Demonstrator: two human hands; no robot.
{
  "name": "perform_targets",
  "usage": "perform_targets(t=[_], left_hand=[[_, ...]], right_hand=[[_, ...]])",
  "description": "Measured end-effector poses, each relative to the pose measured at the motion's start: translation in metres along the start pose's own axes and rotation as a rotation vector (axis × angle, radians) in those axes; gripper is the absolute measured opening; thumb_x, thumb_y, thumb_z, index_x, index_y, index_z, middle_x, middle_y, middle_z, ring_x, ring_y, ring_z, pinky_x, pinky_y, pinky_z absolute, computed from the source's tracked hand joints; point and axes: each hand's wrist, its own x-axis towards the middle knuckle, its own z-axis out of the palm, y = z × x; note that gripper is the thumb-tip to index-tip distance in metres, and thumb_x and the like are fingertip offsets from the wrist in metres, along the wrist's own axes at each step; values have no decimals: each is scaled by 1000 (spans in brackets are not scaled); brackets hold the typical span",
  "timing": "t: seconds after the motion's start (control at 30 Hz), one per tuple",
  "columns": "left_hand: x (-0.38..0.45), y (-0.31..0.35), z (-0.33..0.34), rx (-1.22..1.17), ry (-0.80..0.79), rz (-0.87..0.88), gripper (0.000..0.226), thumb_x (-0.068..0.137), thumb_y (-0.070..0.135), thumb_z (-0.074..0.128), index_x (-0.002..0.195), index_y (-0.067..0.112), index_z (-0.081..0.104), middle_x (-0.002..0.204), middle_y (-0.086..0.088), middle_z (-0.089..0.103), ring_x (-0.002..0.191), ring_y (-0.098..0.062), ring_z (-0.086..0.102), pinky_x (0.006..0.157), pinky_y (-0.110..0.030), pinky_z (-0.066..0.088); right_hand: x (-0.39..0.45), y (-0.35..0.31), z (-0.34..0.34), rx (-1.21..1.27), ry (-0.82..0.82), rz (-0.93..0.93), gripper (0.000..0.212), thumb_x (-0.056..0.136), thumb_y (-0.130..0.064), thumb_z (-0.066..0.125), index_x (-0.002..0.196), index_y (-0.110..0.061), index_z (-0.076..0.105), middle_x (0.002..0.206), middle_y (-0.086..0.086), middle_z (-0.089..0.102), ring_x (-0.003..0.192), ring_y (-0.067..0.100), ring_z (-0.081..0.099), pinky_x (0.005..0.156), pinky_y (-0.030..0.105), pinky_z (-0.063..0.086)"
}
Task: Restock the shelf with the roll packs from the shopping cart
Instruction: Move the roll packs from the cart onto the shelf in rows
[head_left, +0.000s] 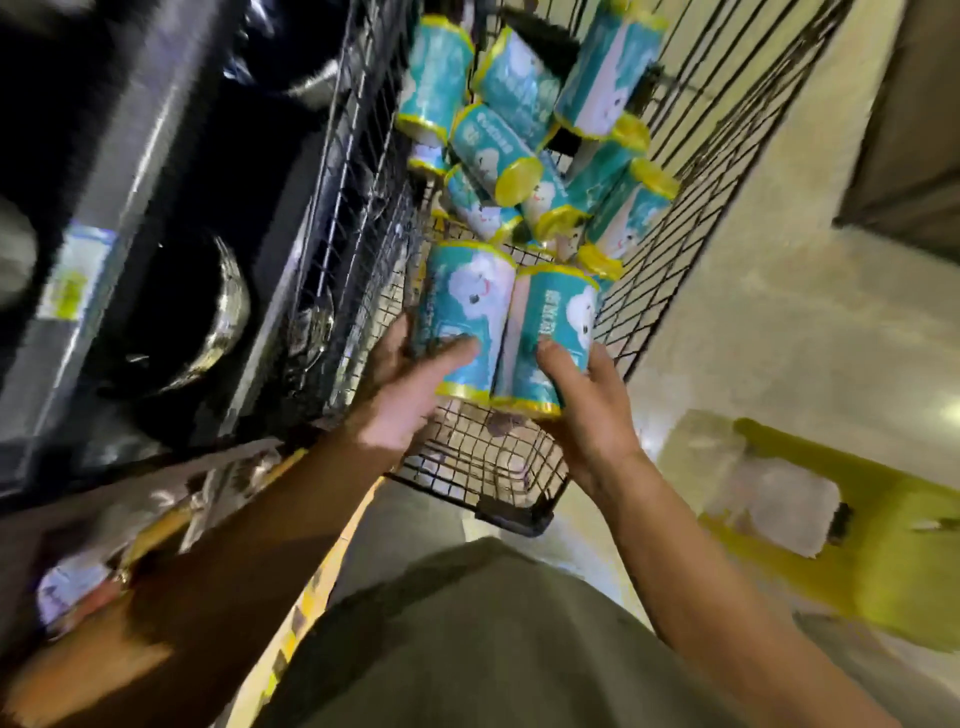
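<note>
Hands (410, 395) (587, 410) grip two teal cloud-printed roll packs (462, 312); lettering blurred.

The shopping cart (524, 499) is open on top, so hands reach in freely from above, while its wire walls close it off left and right. A loose heap of roll packs (524, 156) fills the far end; the near end shows bare wire floor. The dark shelf (171, 171) stands just beside the cart's left wall.

Both arms reach forward, left hand (410, 395) and right hand (587, 410) each gripping.
</note>
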Motion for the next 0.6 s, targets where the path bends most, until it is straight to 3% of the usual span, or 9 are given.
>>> perform_targets(t=[0.1,0.2,0.3,0.37,0.43,0.5,0.6], left_hand=[[-46,-9,7,-54,-100,172,60,69,7,79,122,31,61,118,-4,72,115,-31,65,95,-52,52],[-83,-19,9,-109,-120,230,91,60,3,82,141,19,44,131,-13,64,123,-35,60,98,-50,50],[-117,-18,6,-57,-14,269,100,57,3,87,143,19,40,125,-8,67,115,-30,65,82,-37,57],[-140,-17,0,-26,167,323,105,51,12,91,141,20,38,123,-6,66,106,-27,69,73,-36,59],[-164,-19,-9,-34,376,403,99,43,28,88,129,19,40,119,-7,63,99,-22,71,76,-41,60],[-189,-23,-22,-60,511,504,85,42,35,83,116,20,44,108,-3,63,87,-12,69,71,-36,58],[-221,-30,-51,-153,611,605,65,48,30,83,106,26,54,102,-3,63,87,-16,66,66,-37,52]], right_hand=[[-34,-9,-19,-44,-151,-110,51,74,-26,75,122,-24,59,109,8,74,94,33,70,82,53,55],[-59,-14,-30,-80,-271,-208,73,66,-16,79,132,-25,48,120,9,70,108,31,70,92,50,57],[-82,-14,-30,-226,-333,-283,89,57,-25,84,135,-25,40,124,6,68,110,22,69,95,45,57],[-98,-15,-24,-343,-335,-308,95,53,-35,84,132,-23,33,123,2,65,108,15,68,94,41,57],[-111,-20,-18,-460,-320,-363,90,53,-36,84,125,-22,33,117,-2,61,100,3,66,91,34,58],[-121,-25,-11,-516,-334,-455,84,56,-28,87,123,-19,37,110,-7,56,83,-12,60,77,21,56],[-133,-28,3,-564,-375,-583,71,55,-27,84,117,-21,50,107,-9,56,84,-8,60,69,20,53]])
